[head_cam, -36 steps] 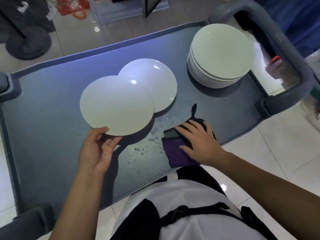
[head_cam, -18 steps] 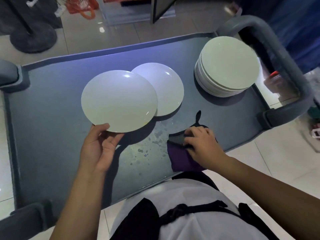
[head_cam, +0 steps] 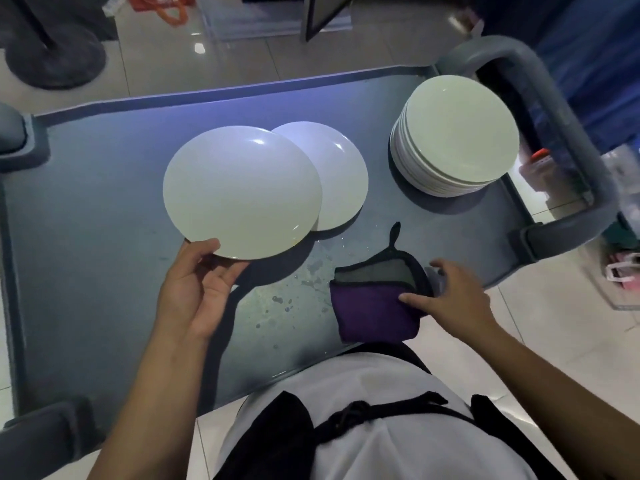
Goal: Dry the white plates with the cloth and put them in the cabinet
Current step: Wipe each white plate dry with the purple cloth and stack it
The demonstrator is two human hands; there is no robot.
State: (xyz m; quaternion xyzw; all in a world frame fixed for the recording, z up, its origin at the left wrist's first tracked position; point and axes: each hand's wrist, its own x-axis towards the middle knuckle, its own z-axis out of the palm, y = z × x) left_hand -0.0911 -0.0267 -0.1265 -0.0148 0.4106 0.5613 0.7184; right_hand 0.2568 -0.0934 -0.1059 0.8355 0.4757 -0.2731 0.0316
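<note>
So everything sits on a grey cart with a wet patch of droplets near its front edge. Left hand holds a white plate by its near rim, thumb on top and fingers curled underneath, so the plate is lifted a bit off the cart and tilted. It overlaps a second plate lying flat on the cart just behind and to the right of it. Further right on the cart, near the grey handle, there's a stack of more white plates.

The cloth is folded up, purple with a grey-black part and a little black loop sticking out toward the second plate. It's at the front edge of the cart, right of the droplets. Right hand is just right of the cloth with fingers spread and mostly straight, thumb tip touching the purple part, not really gripping it.

Person wears a white top with black straps. Beyond the cart there's tiled floor, a dark round stand base and something orange
</note>
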